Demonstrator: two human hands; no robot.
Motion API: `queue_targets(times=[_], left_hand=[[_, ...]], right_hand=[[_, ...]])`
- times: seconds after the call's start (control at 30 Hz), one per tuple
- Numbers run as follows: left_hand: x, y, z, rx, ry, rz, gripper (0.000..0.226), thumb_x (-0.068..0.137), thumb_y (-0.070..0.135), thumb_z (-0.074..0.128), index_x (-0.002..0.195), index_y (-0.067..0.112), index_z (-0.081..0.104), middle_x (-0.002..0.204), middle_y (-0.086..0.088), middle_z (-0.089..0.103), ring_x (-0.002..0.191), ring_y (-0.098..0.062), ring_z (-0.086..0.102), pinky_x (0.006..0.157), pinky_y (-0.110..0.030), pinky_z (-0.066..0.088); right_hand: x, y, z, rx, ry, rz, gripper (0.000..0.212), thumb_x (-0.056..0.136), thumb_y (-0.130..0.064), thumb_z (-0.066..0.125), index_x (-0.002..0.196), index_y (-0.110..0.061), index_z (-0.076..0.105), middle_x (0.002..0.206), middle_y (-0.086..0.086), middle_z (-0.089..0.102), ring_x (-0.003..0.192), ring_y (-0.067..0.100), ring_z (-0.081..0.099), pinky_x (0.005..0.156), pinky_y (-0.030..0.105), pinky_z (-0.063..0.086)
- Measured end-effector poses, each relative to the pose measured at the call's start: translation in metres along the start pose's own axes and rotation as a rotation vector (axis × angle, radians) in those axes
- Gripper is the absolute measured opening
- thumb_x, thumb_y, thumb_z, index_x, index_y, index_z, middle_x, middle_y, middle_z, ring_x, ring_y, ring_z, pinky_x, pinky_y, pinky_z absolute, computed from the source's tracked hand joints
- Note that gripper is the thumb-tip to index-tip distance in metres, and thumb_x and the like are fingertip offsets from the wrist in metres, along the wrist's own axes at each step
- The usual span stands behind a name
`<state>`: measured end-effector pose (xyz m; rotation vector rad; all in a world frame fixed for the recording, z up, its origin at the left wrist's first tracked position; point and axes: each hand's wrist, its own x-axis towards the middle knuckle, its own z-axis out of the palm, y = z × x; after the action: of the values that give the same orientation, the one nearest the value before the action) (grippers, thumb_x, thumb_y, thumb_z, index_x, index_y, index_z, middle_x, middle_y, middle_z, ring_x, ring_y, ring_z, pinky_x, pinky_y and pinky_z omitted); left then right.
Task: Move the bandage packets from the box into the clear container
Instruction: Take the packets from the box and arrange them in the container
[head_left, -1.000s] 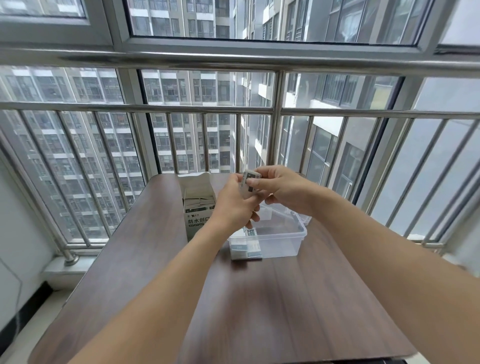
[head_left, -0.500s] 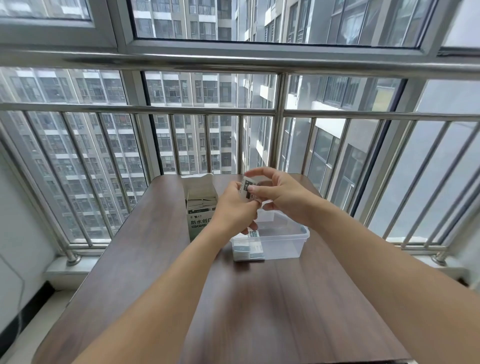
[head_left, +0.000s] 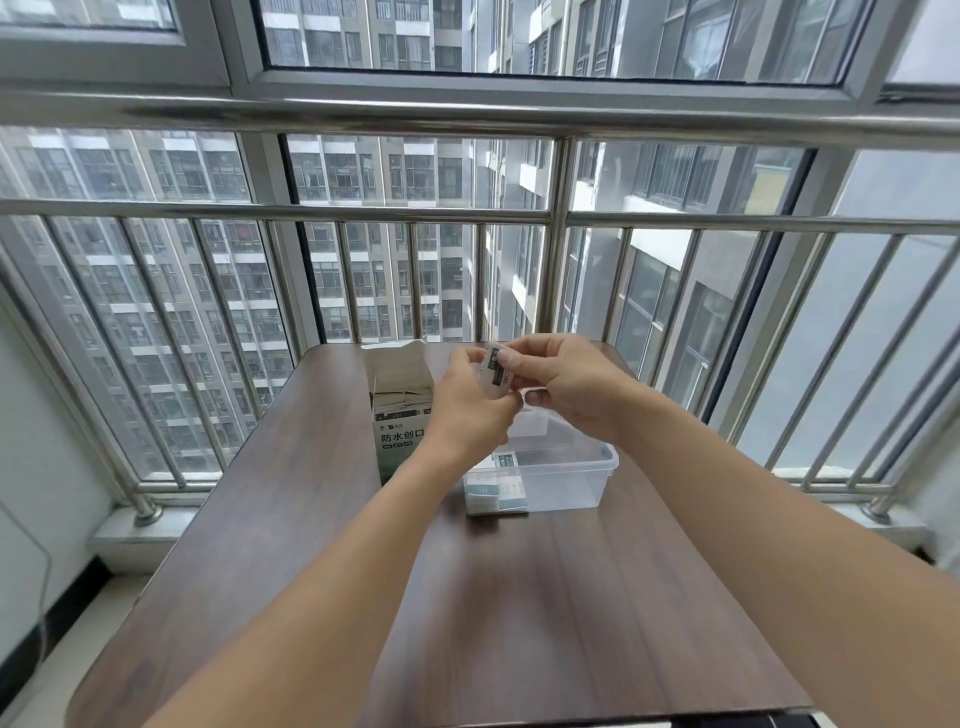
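- Counter (head_left: 363, 597): dark wood-grain top, set against a steel railing (head_left: 322, 213) and window.
- Box (head_left: 397, 410): white and green carton with printed characters, standing upright at the far middle of the counter, top flap raised; edges of bandage packets (head_left: 404, 401) show inside.
- Clear container (head_left: 561, 467): lidless plastic tub, just right of the box; a stack of packets (head_left: 498, 486) lies in its near left corner.
- Held packet (head_left: 496, 370): small white sachet with a dark printed band, raised above the far left corner of the container, between both hands.
- Left hand (head_left: 467, 405): grip closed on the held packet's left side, fingers curled.
- Right hand (head_left: 563, 382): grip pinched on the held packet's right side, thumb and forefinger meeting on it.
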<state>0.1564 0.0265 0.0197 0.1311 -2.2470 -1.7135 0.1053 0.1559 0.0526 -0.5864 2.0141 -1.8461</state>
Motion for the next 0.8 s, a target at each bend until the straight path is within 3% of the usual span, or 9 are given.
queue_targets(times=[0.13,0.2,0.37,0.6,0.8], left_hand=[[0.0,-0.002,0.002,0.016,0.006,0.004,0.048,0.086,0.002,0.07,0.123,0.016,0.043,0.103,-0.016,0.064,0.063,-0.016,0.06,0.04,-0.016,0.044],[0.0,-0.003,0.003,0.043,0.0,0.004,0.053,0.083,-0.002,0.07,0.125,0.015,0.042,0.103,-0.016,0.064,0.062,-0.017,0.061,0.039,-0.016,0.043],[0.001,-0.005,0.004,0.07,-0.029,-0.003,0.049,0.085,-0.003,0.069,0.123,0.013,0.041,0.098,-0.017,0.063,0.06,-0.018,0.061,0.035,-0.015,0.04],[0.003,-0.011,0.005,0.089,0.074,-0.02,0.056,0.084,0.002,0.073,0.128,0.012,0.04,0.105,-0.016,0.065,0.068,-0.024,0.067,0.037,-0.016,0.043],[0.003,-0.01,0.002,0.057,0.05,-0.046,0.062,0.085,0.006,0.074,0.133,0.012,0.035,0.096,-0.014,0.068,0.054,-0.017,0.069,0.041,-0.026,0.05]], right_hand=[[0.002,0.004,-0.007,0.096,-0.087,0.109,0.011,0.092,-0.007,0.068,0.101,-0.003,0.073,0.086,0.008,0.067,0.075,0.013,0.058,0.071,0.022,0.049],[0.004,0.007,-0.007,0.052,-0.105,0.121,0.015,0.088,-0.007,0.072,0.101,-0.001,0.074,0.094,0.013,0.065,0.084,0.02,0.055,0.079,0.029,0.044],[0.007,0.01,-0.006,-0.02,-0.093,0.108,0.016,0.088,-0.009,0.073,0.101,-0.001,0.074,0.092,0.015,0.064,0.084,0.024,0.053,0.08,0.032,0.042],[0.008,0.011,-0.002,-0.1,-0.15,0.14,0.008,0.087,-0.009,0.075,0.095,-0.012,0.073,0.08,0.0,0.067,0.071,0.011,0.054,0.067,0.023,0.039],[0.012,0.013,0.002,-0.048,-0.115,0.117,0.01,0.088,-0.005,0.073,0.096,-0.01,0.074,0.081,0.002,0.07,0.078,0.016,0.058,0.077,0.027,0.045]])
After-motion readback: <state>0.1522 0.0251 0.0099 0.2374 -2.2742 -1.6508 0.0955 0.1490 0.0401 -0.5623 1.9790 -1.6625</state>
